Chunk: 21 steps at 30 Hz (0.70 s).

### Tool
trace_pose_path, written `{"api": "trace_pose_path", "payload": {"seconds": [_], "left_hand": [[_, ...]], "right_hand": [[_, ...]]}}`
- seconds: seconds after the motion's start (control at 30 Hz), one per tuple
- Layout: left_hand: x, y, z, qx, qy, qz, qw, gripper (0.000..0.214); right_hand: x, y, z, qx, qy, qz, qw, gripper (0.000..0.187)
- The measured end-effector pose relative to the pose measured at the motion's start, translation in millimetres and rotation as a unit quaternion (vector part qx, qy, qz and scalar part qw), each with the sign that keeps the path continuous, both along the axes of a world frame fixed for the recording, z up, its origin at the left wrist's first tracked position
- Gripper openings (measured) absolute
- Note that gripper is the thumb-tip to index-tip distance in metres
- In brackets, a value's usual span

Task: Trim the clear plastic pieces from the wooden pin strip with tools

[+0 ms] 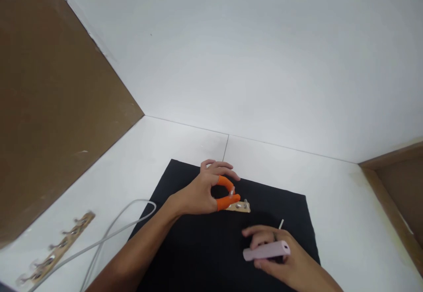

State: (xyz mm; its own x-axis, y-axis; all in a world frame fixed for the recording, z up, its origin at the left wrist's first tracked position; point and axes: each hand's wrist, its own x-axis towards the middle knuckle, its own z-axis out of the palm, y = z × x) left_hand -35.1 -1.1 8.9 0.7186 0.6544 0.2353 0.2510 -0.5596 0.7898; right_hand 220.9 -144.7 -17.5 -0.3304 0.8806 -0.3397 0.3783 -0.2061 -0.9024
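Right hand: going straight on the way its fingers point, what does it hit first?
With its pink tool, likely the small wooden strip the left hand pinches, across bare black mat; depth is hard to judge.

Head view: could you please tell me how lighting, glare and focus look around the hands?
Head view: soft, even light, no hard shadows on the black mat; white wall bright, no glare; left hand and the metal part it pinches sharp; right hand's pink tool slightly soft.
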Motion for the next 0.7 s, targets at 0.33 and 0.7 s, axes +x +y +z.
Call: {"api": "trace_pose_path", "payload": {"seconds": [0.33,0.7], "left_hand": [[29,9,57.9,0.056,-0.136,0.034,0.989,0.015],[61,31,91.6,0.179,-0.179,0.079,0.964,0.014]], "right_hand": [[10,24,70.0,0.302,0.166,-0.151,0.927,0.029],[-4,95,101.9,0.464,0.187,-0.272,0.822,0.024]]}}
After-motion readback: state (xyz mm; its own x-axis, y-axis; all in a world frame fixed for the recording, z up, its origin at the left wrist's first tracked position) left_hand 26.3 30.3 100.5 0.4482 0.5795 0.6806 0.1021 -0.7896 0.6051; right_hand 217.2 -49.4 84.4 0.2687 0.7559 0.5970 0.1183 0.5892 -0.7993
